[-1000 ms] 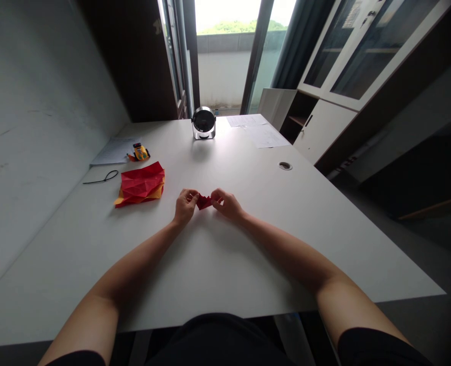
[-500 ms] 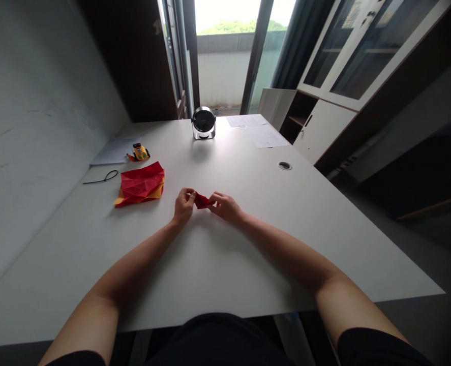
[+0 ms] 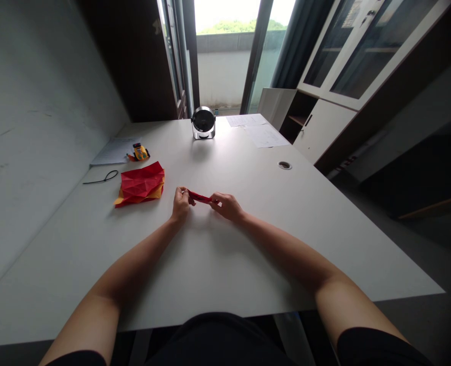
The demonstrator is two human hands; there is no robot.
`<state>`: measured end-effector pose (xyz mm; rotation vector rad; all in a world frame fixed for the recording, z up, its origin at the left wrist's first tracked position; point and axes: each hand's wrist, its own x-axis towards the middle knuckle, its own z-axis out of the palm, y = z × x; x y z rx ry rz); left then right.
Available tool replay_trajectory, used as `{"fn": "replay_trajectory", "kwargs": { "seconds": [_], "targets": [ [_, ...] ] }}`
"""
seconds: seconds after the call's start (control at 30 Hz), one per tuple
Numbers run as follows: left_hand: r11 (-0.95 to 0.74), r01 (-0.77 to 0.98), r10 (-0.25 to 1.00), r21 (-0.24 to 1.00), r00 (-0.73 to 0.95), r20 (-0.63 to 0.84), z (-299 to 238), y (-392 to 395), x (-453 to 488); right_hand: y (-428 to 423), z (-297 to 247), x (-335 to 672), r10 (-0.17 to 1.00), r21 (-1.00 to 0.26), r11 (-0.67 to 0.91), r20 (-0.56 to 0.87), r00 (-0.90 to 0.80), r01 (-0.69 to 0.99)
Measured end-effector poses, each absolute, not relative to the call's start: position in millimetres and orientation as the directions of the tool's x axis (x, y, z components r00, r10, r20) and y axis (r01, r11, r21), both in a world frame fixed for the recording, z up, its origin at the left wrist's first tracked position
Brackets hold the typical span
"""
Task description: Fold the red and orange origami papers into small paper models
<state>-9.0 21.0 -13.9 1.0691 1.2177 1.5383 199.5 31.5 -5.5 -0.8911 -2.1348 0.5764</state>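
A piece of red folded paper (image 3: 200, 197) stretches as a narrow strip between my two hands, above the middle of the white table (image 3: 225, 264). My left hand (image 3: 181, 201) pinches its left end, and my right hand (image 3: 226, 206) grips the right end; the fingers cover both ends. To the left lies a stack of creased red and yellow paper sheets (image 3: 141, 183), apart from my hands.
At the left are a black cable tie (image 3: 105, 178), a small yellow toy vehicle (image 3: 139, 152) and white papers (image 3: 113, 151). A round black fan-like device (image 3: 203, 122) stands at the back. More printed sheets (image 3: 265, 136) and a cable hole (image 3: 284, 165) are on the right.
The red paper looked wider and shorter before; now it shows as a longer, thin strip. My left hand has shifted slightly left, while my right hand has hardly moved.
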Motion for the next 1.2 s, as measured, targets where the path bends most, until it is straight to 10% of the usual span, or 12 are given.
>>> {"fn": "replay_trajectory", "kwargs": {
  "seconds": [0.6, 1.2],
  "targets": [
    [-0.181, 0.113, 0.975, 0.977, -0.107, 0.193, -7, 5, 1, 30, -5, 195, 0.781, -0.507, 0.625, 0.399, -0.481, 0.594],
    [-0.256, 0.468, 0.964, 0.846, 0.054, 0.261, -9, 4, -4, 35, -5, 196, 0.869, -0.88, 0.357, 0.19, -0.456, 0.313]
  ]
}}
